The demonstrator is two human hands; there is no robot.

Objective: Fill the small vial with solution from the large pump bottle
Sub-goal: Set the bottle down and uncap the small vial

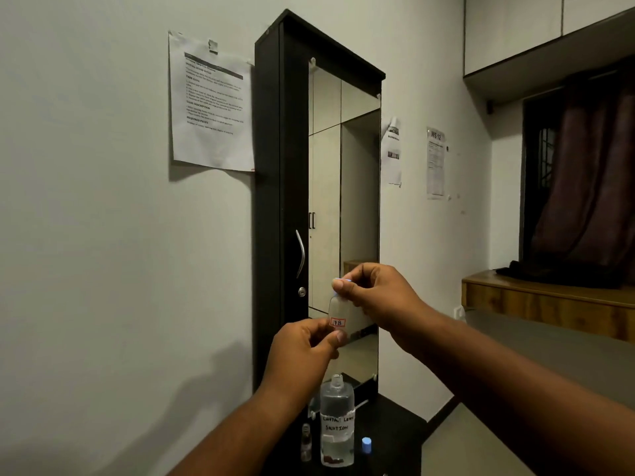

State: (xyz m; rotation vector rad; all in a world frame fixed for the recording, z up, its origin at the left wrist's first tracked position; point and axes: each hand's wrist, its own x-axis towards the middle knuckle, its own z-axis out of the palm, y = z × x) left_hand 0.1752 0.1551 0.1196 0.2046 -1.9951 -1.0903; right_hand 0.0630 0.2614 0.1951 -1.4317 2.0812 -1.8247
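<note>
Left hand (302, 352) pinches the base of the small vial (337, 312), held upright in mid-air before the mirror; right hand (372, 293) pinches its blue cap (343, 280) at the top, fingers curled tight. Best to keep the base still and twist only the cap, likely coming off. Below on the counter (395, 427): large solution bottle (336, 427), loose blue cap (366, 444).

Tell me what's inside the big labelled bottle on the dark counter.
The big bottle holds clear liquid, with small brownish bits lying at the bottom. Its handwritten label covers the middle, so the liquid level cannot be seen.
</note>
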